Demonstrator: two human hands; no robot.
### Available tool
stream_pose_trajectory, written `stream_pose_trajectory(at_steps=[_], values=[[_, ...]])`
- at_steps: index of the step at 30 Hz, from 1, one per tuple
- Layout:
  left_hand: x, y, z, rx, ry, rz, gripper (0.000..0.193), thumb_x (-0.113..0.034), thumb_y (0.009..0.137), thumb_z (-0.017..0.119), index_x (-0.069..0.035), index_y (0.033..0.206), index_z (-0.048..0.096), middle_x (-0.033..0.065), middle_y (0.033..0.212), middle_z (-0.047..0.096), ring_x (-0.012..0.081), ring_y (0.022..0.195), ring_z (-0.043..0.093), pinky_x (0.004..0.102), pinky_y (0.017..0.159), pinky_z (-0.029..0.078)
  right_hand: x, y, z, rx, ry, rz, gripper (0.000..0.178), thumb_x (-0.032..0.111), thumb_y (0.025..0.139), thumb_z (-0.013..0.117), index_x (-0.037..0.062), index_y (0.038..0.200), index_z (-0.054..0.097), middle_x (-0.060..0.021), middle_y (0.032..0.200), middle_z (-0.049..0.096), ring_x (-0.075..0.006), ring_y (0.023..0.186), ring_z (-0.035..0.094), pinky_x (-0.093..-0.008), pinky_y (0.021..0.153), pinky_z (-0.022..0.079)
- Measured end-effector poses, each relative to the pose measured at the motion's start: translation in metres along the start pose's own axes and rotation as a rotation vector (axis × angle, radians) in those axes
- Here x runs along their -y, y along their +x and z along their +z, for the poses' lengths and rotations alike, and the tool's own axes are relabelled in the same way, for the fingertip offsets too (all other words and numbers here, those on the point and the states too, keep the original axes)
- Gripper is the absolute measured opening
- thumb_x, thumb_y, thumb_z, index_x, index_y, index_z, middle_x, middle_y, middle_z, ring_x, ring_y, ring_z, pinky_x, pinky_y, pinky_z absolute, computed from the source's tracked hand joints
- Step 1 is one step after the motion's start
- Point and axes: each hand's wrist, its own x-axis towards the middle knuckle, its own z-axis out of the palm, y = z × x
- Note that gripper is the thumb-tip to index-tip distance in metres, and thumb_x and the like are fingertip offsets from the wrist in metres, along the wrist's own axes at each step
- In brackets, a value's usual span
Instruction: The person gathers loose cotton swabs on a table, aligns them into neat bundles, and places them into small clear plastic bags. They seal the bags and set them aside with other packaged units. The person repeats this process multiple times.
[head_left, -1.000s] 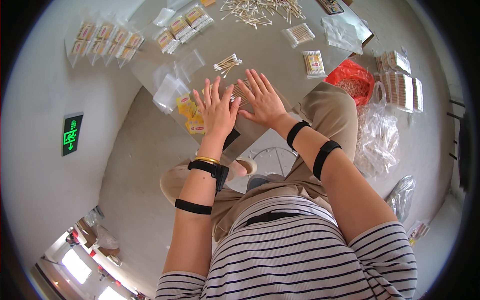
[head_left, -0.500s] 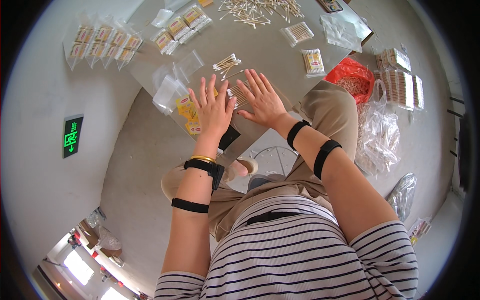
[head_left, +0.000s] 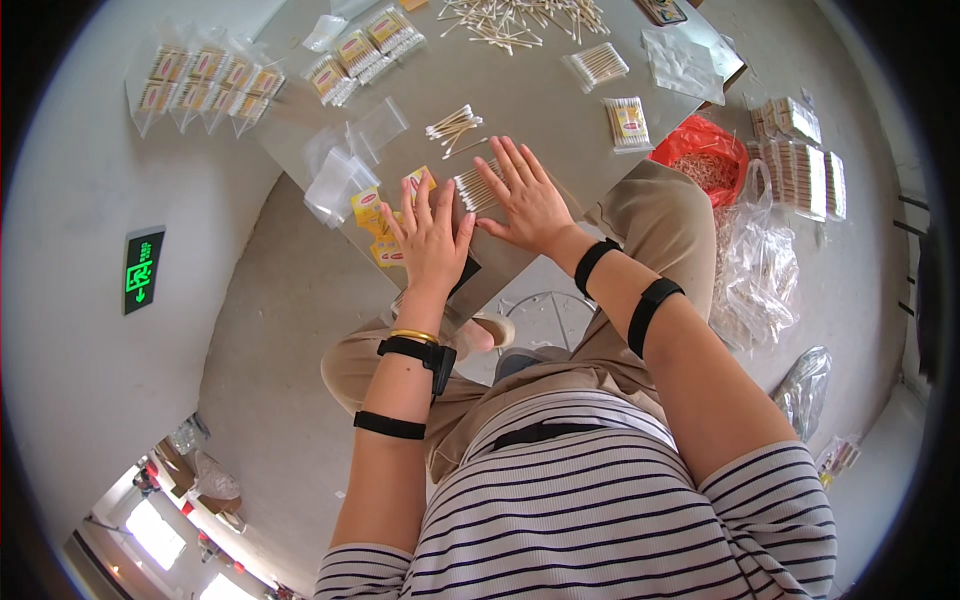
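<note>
A flat row of cotton swabs (head_left: pixel 470 192) lies on the table between my hands. My right hand (head_left: pixel 533 205) has its fingers stretched out, partly covering the right end of the row. On the other side, my left hand (head_left: pixel 432 248) is spread, nearest to the yellow printed cards (head_left: pixel 368 208), and covers some of them. Neither hand has anything gripped in it. Beyond the row sits a small loose heap of swabs (head_left: pixel 455 124), with a single swab (head_left: pixel 464 148) just nearer. A dark flat object (head_left: pixel 467 272) shows partly beside my left hand.
Empty clear bags (head_left: pixel 340 185) lie to the left of the cards. Filled swab packets (head_left: pixel 358 55) stand far left, with two more packets (head_left: pixel 627 124) at right. A big swab pile (head_left: pixel 520 20) is at the back. A red bag (head_left: pixel 705 160) sits beside the table.
My left hand has drawn back toward me, uncovering more of the yellow cards and the near part of the swab row. The right hand stays almost where it was.
</note>
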Motion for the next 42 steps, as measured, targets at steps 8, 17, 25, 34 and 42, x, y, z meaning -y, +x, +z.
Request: stream_pose_trajectory(at_steps=[8,17,25,34,42], values=[[-0.006,-0.004,-0.005,-0.019,-0.034,-0.005,0.053,-0.051,0.106,0.053,-0.015,0.145,0.061,0.0137,0.165,0.04,0.0386,0.158,0.024,0.0691,0.127,0.006,-0.001,-0.001,0.002,-0.021,0.011,0.0,0.096,0.07,0.097,0.051,0.0107,0.168,0.027,-0.0242,0.174,0.018,-0.0376,0.163,0.017,-0.0488,0.134,0.013],[-0.007,-0.003,-0.003,-0.009,-0.024,-0.02,0.053,-0.05,0.106,0.053,-0.016,0.145,0.061,0.0137,0.164,0.04,0.0385,0.159,0.022,0.0691,0.127,0.005,0.0,-0.001,0.001,-0.022,0.015,-0.005,0.096,0.07,0.097,0.051,0.0102,0.168,0.028,-0.0243,0.174,0.019,-0.0375,0.163,0.017,-0.0487,0.134,0.014],[-0.007,-0.004,-0.004,0.004,-0.019,-0.011,0.053,-0.051,0.106,0.054,-0.016,0.145,0.061,0.0135,0.165,0.039,0.0387,0.159,0.022,0.0693,0.127,0.006,0.0,-0.001,0.0,-0.01,-0.001,0.001,0.094,0.072,0.098,0.047,0.0108,0.168,0.028,-0.0241,0.174,0.019,-0.0366,0.163,0.016,-0.0481,0.134,0.012],[-0.01,-0.012,-0.005,0.0,-0.028,-0.012,0.054,-0.053,0.106,0.053,-0.016,0.145,0.061,0.0134,0.165,0.04,0.0405,0.158,0.024,0.0698,0.126,0.007,-0.002,-0.001,0.003,-0.026,0.021,-0.003,0.096,0.072,0.097,0.049,0.0101,0.168,0.029,-0.0246,0.174,0.019,-0.0372,0.163,0.016,-0.0483,0.134,0.012],[-0.01,-0.013,-0.006,0.013,-0.026,-0.013,0.055,-0.053,0.107,0.053,-0.017,0.147,0.06,0.0138,0.164,0.04,0.0408,0.158,0.024,0.0699,0.126,0.007,-0.001,-0.001,0.002,-0.017,0.014,-0.004,0.096,0.072,0.097,0.05,0.01,0.168,0.027,-0.0247,0.174,0.019,-0.0373,0.163,0.016,-0.0484,0.134,0.012]])
